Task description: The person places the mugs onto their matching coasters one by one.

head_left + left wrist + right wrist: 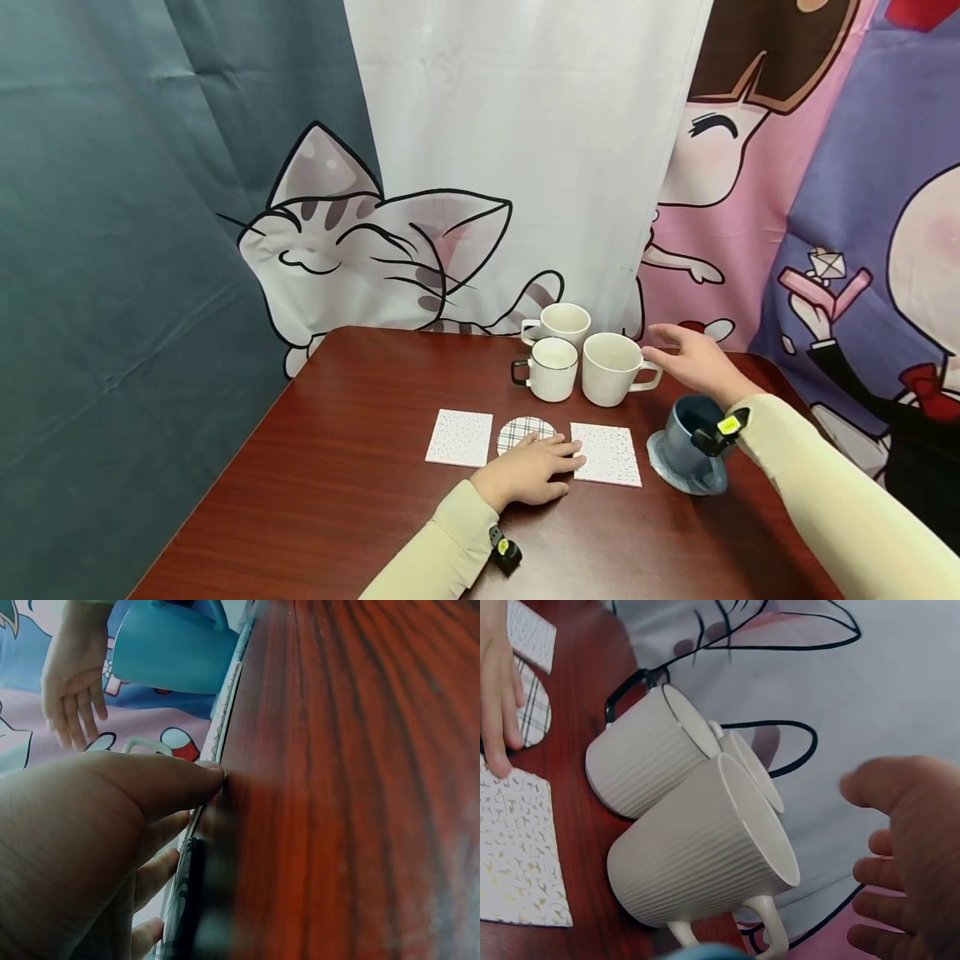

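My left hand [528, 469] rests with spread fingers over the round plaid coaster [525, 427] and touches the edge of the right square patterned coaster [607, 454]. Above the table, my right hand [697, 362] reaches forward with nothing in it, fingers apart. Nearest to it stands a large white ribbed mug [609, 371], its handle toward that hand. In the right wrist view a gap shows between the fingers and this mug [701, 847]. Beneath my right wrist a blue cup [684, 437] sits on a blue coaster [675, 475], partly hidden by the wrist camera.
A white mug with a black handle [553, 371] and another white mug [566, 321] stand beside the large one, near the table's back edge. Another square coaster [460, 437] lies left on the brown wooden table [322, 467]. A cartoon curtain [525, 125] hangs behind.
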Demonstrator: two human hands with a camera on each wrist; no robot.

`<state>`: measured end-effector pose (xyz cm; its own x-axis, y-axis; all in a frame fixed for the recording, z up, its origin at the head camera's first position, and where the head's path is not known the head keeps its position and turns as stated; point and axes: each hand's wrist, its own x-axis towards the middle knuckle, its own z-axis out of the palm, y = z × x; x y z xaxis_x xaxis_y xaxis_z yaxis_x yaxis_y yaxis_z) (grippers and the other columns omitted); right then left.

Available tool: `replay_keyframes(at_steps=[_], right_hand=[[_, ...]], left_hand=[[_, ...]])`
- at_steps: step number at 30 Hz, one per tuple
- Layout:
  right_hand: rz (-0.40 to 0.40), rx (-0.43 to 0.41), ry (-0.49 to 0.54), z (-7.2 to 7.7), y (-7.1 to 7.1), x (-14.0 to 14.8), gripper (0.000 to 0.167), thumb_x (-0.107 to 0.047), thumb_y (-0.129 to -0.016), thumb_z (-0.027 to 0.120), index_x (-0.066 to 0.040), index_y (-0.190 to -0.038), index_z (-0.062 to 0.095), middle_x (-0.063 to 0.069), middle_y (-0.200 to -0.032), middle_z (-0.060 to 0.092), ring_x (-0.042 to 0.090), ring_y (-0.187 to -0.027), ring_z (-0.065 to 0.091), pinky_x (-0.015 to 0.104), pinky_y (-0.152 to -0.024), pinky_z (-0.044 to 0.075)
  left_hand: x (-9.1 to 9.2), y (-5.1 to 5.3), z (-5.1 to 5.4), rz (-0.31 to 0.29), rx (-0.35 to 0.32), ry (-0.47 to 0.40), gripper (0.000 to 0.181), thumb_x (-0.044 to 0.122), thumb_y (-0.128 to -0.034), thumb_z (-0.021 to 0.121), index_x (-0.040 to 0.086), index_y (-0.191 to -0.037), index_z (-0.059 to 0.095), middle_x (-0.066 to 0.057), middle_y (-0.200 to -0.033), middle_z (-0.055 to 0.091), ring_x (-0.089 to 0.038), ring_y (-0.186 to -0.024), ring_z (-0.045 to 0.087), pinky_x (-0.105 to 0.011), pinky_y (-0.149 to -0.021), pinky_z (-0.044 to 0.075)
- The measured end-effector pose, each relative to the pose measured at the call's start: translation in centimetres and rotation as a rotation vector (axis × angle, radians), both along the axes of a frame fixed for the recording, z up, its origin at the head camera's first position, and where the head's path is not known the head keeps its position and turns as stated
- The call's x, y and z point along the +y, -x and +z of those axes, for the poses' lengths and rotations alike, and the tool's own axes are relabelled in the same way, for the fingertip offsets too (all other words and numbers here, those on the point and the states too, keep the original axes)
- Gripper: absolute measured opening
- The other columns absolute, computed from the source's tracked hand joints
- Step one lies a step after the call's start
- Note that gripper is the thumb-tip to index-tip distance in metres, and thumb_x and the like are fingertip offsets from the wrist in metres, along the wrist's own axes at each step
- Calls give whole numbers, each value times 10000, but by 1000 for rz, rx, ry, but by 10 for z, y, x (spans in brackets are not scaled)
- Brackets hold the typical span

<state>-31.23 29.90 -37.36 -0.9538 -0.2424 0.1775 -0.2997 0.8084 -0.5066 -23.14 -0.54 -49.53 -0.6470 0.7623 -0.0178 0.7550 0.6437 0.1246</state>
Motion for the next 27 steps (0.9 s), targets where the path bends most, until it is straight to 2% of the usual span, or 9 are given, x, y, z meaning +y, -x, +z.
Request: replay_keyframes(at_steps=[8, 12, 14, 19, 27], right_hand=[[121, -64, -109, -8, 27, -22, 776, -384, -930, 721, 37, -1500, 403, 301, -1462, 474, 464, -1302, 497, 631, -1061, 388], [158, -104, -152, -11, 35, -31, 859, -412, -909, 734, 49, -1526, 354, 304, -1548, 359, 485, -1389, 392, 635, -1111, 322], [144, -130, -169, -11, 38, -33, 892, -447, -895, 735, 44, -1532, 349, 310, -1558, 337, 494, -1405, 362, 640, -1118, 306], [82, -199, -194, -14, 43, -34, 920, -519, -860, 741, 21, -1520, 397, 339, -1470, 444, 486, -1309, 472, 635, -1048, 395], [52, -183, -232, -13, 46, -39, 917, -550, -835, 753, 30, -1482, 461, 340, -1439, 481, 493, -1301, 482, 624, -1031, 415]], left_hand=[[0, 0, 1, 2, -5, 3, 526, 354, -1001, 599, 286, -1513, 495, 96, -1596, 389, -170, -1489, 325, -490, -1181, 291], [0, -1, 2, 7, -21, -5, 526, 354, -1002, 601, 293, -1513, 493, 103, -1598, 384, -166, -1492, 317, -491, -1186, 279], [1, 0, 1, 10, -19, -7, 526, 355, -1003, 600, 299, -1514, 491, 109, -1598, 381, -161, -1493, 314, -490, -1188, 276], [2, 0, -1, 10, -6, -1, 525, 366, -1006, 593, 311, -1517, 484, 117, -1599, 377, -150, -1492, 313, -486, -1188, 278], [1, 0, -2, 10, 3, -6, 525, 366, -1002, 600, 309, -1513, 491, 116, -1595, 386, -147, -1488, 321, -487, -1184, 287]])
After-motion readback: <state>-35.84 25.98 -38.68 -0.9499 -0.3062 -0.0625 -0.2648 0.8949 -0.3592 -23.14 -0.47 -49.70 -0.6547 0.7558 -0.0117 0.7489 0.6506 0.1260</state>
